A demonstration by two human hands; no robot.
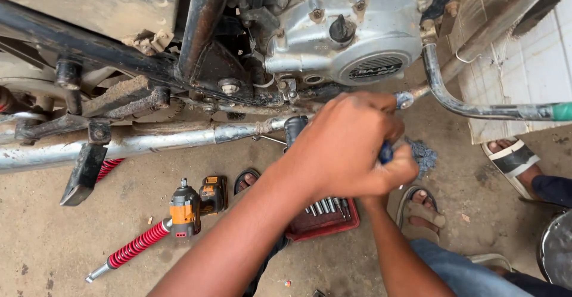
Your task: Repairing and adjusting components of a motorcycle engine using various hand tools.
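My left hand [342,145] and my right hand [396,175] are clasped together around a blue-handled tool [386,152], the left hand on top and hiding most of it. The tool's black end [295,127] sticks out to the left, just under the motorcycle's silver engine case [357,29] and beside the chrome exhaust pipe [149,145]. Where the tip touches is hidden among the frame parts.
On the concrete floor lie an orange and black impact wrench [190,204], a red coil shock absorber [134,246], a red tray of sockets [325,222] and a grey rag [423,154]. Another person's sandalled foot [512,160] stands at right, near a metal bowl [557,249]. A chrome lever [459,103] juts right.
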